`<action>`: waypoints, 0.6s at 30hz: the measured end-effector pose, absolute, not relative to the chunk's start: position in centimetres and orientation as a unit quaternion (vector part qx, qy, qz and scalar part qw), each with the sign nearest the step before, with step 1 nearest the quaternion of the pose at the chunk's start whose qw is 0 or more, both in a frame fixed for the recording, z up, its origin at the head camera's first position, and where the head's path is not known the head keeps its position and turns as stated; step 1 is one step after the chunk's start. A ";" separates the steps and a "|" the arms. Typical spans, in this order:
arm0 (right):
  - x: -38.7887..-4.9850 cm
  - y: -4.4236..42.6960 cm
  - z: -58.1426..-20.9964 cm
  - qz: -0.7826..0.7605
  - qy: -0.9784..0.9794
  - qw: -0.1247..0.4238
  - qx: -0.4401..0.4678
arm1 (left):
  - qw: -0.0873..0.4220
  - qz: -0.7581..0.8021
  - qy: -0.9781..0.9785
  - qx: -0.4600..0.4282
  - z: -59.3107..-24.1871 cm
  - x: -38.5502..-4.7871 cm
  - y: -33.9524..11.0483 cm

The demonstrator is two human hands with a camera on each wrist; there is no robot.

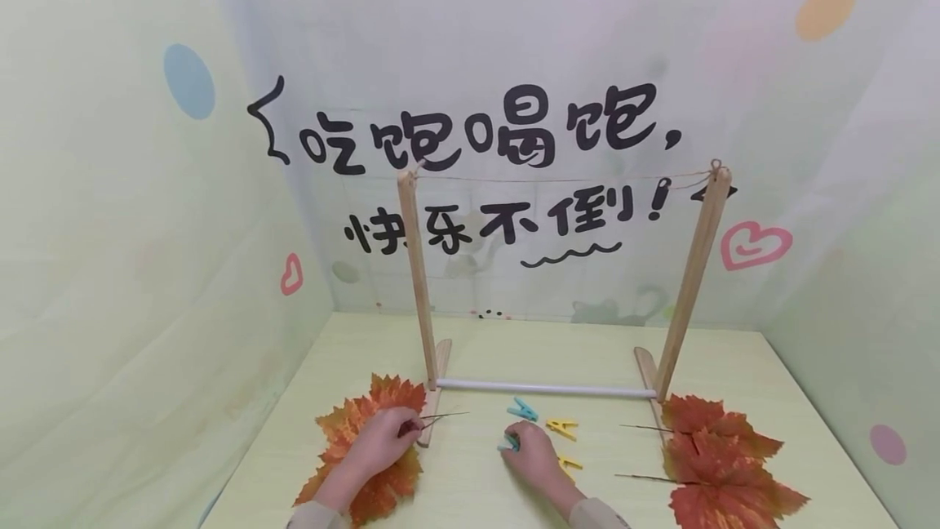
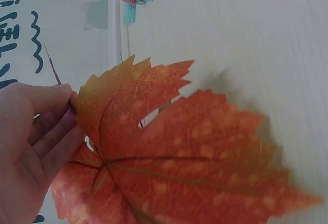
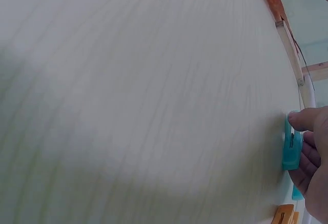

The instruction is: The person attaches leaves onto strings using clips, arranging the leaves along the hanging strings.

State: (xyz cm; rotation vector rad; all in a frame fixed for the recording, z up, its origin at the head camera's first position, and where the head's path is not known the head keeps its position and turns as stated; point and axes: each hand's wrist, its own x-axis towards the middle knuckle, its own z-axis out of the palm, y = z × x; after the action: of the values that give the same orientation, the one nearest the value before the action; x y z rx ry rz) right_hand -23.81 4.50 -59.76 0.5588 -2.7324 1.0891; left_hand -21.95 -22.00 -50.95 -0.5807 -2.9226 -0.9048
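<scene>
My left hand (image 1: 382, 441) pinches the thin stem of an orange-red artificial maple leaf (image 2: 205, 147) between thumb and fingers. The leaf spreads out beside the palm in the left wrist view. Near the middle of the table, my right hand (image 1: 536, 460) pinches a teal clothespin (image 3: 292, 144) between thumb and fingers. Just beyond it lies another teal clothespin (image 1: 523, 409). A yellow clothespin (image 1: 562, 428) sits to the right of these, and a second yellow clothespin (image 1: 569, 461) is partly hidden by the right hand.
A wooden frame stands behind the hands, with a left post (image 1: 419, 284), a right post (image 1: 693, 284) and a white rod (image 1: 543, 388) low between them. A thin string (image 1: 558, 180) joins the post tops. More maple leaves (image 1: 723, 455) lie at the right, their stems pointing left.
</scene>
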 end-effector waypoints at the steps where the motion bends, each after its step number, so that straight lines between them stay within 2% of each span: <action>1: -23.8 4.5 -59.8 0.363 -0.910 0.073 0.184 | 0.019 -0.289 -0.939 -0.188 -50.9 -22.0 -22.0; 6: -23.9 4.7 -59.2 0.383 -0.902 0.087 0.183 | 0.035 -0.288 -0.939 -0.187 -50.6 -22.2 -21.8; 18: -24.3 6.3 -55.2 0.454 -0.854 0.141 0.214 | 0.047 -0.309 -0.929 -0.200 -49.7 -23.0 -20.9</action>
State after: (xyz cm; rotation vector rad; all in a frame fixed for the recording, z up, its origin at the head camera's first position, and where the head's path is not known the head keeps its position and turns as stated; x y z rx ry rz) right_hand -24.31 6.33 -55.18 0.6168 -2.4653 1.3098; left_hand -23.00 -20.89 -49.66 -0.6098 -2.8332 -0.9442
